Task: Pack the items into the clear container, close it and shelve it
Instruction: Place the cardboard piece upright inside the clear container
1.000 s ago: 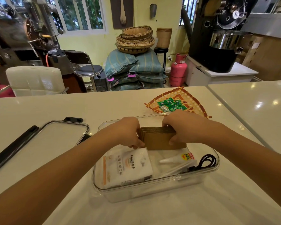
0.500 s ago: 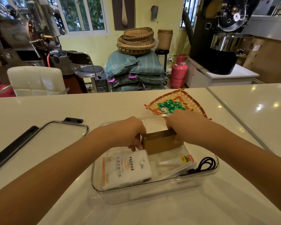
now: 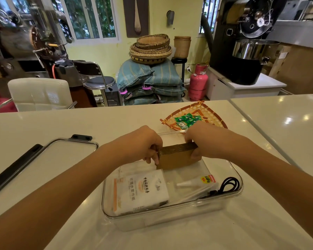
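My left hand [image 3: 143, 143] and right hand [image 3: 201, 139] clasp the ends of a brown cardboard stack [image 3: 177, 157], upright at the clear container's [image 3: 170, 216] far end, seemingly resting inside it.

Both bare forearms reach forward and converge at the middle. The left hand [image 3: 143, 143] curls its fingers [image 3: 153, 158] downward in a closed grip, knuckles up. The right hand [image 3: 201, 139] mirrors it, its thumb pressing inward, wrists level.
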